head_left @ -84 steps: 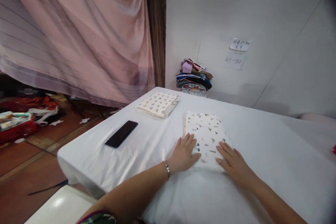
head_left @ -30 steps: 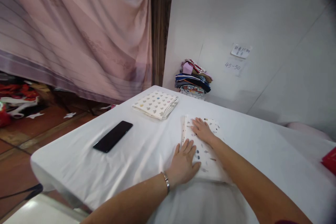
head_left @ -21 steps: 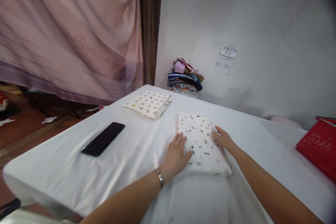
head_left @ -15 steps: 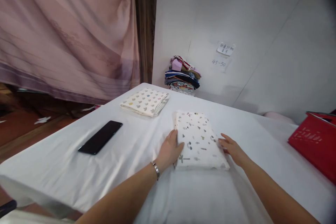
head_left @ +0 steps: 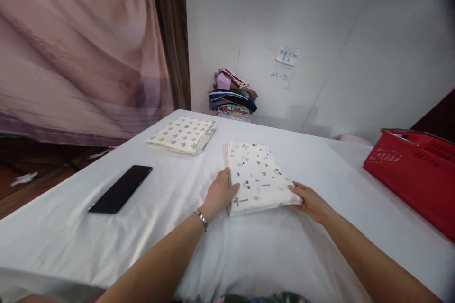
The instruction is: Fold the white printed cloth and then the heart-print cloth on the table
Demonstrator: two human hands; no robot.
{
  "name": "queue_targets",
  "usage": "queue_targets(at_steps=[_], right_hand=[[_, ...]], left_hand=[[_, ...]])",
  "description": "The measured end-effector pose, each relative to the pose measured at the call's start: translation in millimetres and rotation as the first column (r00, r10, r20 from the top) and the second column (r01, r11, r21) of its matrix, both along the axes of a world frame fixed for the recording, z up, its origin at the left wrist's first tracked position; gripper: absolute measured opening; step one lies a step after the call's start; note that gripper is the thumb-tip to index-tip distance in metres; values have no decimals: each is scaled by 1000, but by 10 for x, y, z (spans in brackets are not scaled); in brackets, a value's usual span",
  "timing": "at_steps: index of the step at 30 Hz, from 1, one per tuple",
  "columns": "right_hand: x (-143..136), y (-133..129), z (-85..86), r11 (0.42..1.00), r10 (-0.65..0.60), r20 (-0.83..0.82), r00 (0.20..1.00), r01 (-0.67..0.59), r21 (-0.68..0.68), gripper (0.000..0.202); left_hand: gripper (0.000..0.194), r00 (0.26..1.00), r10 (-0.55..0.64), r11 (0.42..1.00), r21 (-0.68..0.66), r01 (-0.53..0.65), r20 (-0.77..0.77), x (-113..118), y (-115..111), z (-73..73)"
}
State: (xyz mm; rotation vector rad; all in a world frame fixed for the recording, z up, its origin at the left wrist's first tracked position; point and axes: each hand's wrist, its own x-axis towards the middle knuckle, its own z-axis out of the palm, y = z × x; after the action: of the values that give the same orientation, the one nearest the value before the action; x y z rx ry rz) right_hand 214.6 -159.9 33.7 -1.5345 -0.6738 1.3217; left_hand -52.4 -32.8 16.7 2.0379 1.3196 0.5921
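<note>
A folded white cloth (head_left: pixel 261 175) with small printed figures lies on the white-covered table in front of me. My left hand (head_left: pixel 221 192) grips its left edge, thumb on top and fingers along the side. At the near right corner my right hand (head_left: pixel 307 201) pinches the cloth, thumb above and fingers underneath. That corner looks slightly raised from the table. Farther off to the left lies a second folded cloth (head_left: pixel 181 135), cream with grey printed shapes, touched by neither hand.
A black phone (head_left: pixel 121 189) lies on the left of the white-covered table (head_left: pixel 159 227). On the right stands a red basket (head_left: pixel 408 170) with a metal handle. Behind the table, a pile of folded clothes (head_left: pixel 232 97) rests against the wall. A pink curtain (head_left: pixel 78 47) hangs at left.
My right hand has closed on the near right corner of the white cloth and lifted it slightly. The view has turned right, showing more of the red basket.
</note>
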Motion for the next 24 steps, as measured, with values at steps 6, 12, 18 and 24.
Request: queue_targets(at_steps=[6, 12, 18, 24], right_hand=[[-17, -224, 3, 991, 102, -72, 992, -108, -84, 44], [174, 1, -29, 996, 37, 79, 996, -30, -82, 29], [214, 254, -85, 995, 22, 54, 998, -17, -94, 32], [161, 424, -66, 982, 75, -133, 988, -96, -165, 44]], left_hand=[[61, 997, 22, 999, -32, -19, 75, 7, 10, -7], [63, 977, 102, 963, -263, -51, 185, -3, 95, -7], [76, 919, 222, 847, -532, -15, 327, 3, 123, 59], [82, 877, 251, 791, -609, 58, 410, -26, 123, 59]])
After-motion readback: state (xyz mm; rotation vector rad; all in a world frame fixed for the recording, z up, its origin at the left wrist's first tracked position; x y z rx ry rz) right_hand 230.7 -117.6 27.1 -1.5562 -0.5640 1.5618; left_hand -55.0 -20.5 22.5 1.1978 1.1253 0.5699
